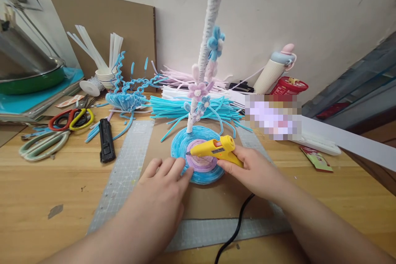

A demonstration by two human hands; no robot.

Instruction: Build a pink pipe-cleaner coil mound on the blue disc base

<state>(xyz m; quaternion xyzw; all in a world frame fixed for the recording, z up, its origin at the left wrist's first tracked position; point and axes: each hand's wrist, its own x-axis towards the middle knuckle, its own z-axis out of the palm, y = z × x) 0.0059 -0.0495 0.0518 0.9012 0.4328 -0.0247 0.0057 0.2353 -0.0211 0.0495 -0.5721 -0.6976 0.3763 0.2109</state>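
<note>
A glue gun (213,148), yellow with a black cord, is gripped in my right hand (255,169). Its nozzle points left, just over a flat coiled pipe-cleaner disc (206,178) with blue outer rings and a pink and lilac centre. My left hand (165,189) has bent fingers at the disc's left edge, the thumb resting on its rim; the fingertips are partly hidden. From the disc's far side rises a white wrapped stem (204,49), carrying blue and lilac fuzzy flowers (198,90). Under the disc lies brown cardboard (210,202).
A grey cutting mat (114,185) lies beneath the cardboard. Scissors (66,119) and a black cutter (107,140) are at left. Blue pipe cleaners (192,107) are heaped behind, near a blue fuzzy piece (126,100). A bottle (270,72) and red tub (289,86) stand back right.
</note>
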